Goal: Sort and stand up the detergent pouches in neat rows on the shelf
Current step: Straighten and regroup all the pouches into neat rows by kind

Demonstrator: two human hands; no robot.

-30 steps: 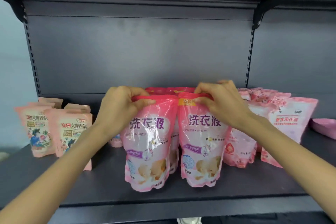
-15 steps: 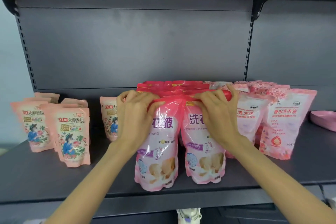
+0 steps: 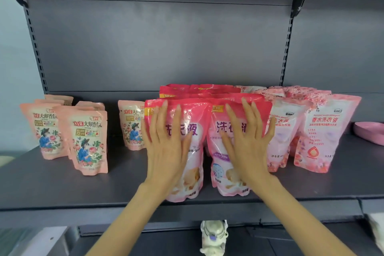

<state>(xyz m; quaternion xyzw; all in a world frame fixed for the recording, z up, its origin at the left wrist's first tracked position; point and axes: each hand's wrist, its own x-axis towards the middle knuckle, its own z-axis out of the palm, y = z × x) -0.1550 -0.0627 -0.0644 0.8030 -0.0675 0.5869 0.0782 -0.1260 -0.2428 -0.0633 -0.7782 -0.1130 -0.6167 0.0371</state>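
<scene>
Under the fingers (image 3: 164, 118), the two front detergent pouches (image 3: 196, 164) are thin plastic film, glossy, with soft wrinkles near their top seals. Left of the fingers, the peach floral pouches (image 3: 89, 141) are plastic too, smoother and more satin than shiny. Right of the fingers, the rose-print pouches (image 3: 324, 131) show a glossy, slightly crinkled film. Below the fingers, the shelf (image 3: 62, 189) looks like painted metal, dark grey and matt. The back panel (image 3: 162, 48) above them has the same matt finish, faintly smudged. Far right, the pink tray (image 3: 369, 133) looks like smooth plastic.
</scene>
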